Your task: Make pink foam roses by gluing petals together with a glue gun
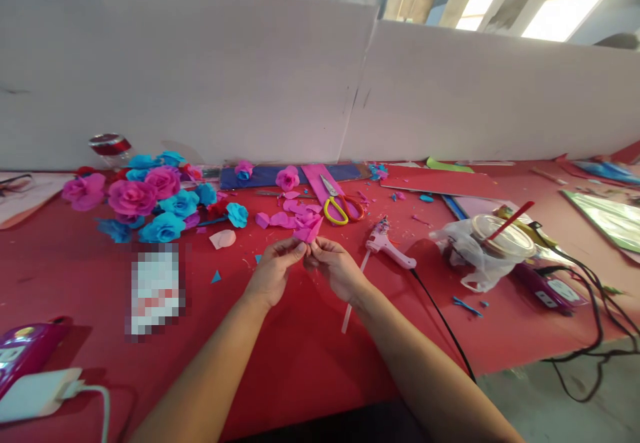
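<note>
Pink paper flower (309,228): upright above the fingertips, held at its base; may crease or tear if pinched too hard, or spring open if released before being secured.
Left grip (274,270): closed on the flower base, thumb and fingers together.
Right grip (337,266): closed on the same base, close against the left; may twist layers out of line if turned unevenly.
Loose pink petals (283,220): just beyond the grip, toward the left; may be swept aside or crushed by a low hand movement.
Scissors (336,210): beyond the grip, slightly right, blades apart; may nick paper or fingers during a careless reach.
Pale rod (347,322): passing beneath the right wrist, partly covered; may roll or shift if brushed.
Glue gun (393,250): right of the grip, lying on its side; may burn skin or smear glue if hot. Heat not possible to judge.
Black cord (445,323): right of the right forearm; may drag the gun if snagged.
Hidden: flower base and any stem, behind the fingers.
Obscured: pixelated patch on the bench (285,356), left of the grip; contents unreadable.
Cut off: white charger (37,393), far left of the grip, at the view edge.
</note>
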`<move>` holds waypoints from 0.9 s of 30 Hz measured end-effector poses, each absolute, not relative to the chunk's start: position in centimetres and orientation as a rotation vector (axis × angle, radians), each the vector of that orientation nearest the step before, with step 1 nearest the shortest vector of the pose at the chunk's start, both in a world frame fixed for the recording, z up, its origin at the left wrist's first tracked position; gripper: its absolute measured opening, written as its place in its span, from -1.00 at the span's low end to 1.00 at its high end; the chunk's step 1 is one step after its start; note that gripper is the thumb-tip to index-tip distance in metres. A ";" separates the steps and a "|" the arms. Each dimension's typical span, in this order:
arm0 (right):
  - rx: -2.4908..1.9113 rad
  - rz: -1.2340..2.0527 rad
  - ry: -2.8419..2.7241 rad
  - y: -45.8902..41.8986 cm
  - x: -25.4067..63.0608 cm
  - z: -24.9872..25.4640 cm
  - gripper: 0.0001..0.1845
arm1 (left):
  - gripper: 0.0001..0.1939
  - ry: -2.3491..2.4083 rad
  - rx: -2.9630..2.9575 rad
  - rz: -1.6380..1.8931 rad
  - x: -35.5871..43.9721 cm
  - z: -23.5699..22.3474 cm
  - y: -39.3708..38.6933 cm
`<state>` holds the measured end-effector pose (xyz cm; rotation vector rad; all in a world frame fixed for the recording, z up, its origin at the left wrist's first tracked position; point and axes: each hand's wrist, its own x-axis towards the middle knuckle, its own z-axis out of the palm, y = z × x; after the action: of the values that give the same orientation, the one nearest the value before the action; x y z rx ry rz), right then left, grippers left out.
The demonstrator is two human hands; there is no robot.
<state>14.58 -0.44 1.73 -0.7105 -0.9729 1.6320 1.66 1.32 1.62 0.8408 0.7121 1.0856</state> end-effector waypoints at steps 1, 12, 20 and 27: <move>-0.704 1.656 -0.957 -0.4 14.6 1.8 -0.73 | -0.87 0.719 0.790 1.100 1.6 1.5 1.4; -0.895 1.340 -1.104 -0.5 14.4 1.7 -0.77 | -0.82 0.805 0.667 1.186 1.4 1.4 1.9; -1.020 0.785 -1.304 -0.5 14.8 1.3 -0.89 | -0.80 0.853 1.179 1.227 1.9 1.1 1.1; -0.931 0.783 -1.262 -1.1 14.7 1.0 -0.87 | -0.89 1.008 1.445 1.223 1.3 1.2 0.5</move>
<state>14.66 -1.10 1.05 -0.9306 -1.2620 0.7830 1.32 0.50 1.18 1.4451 1.0081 1.2228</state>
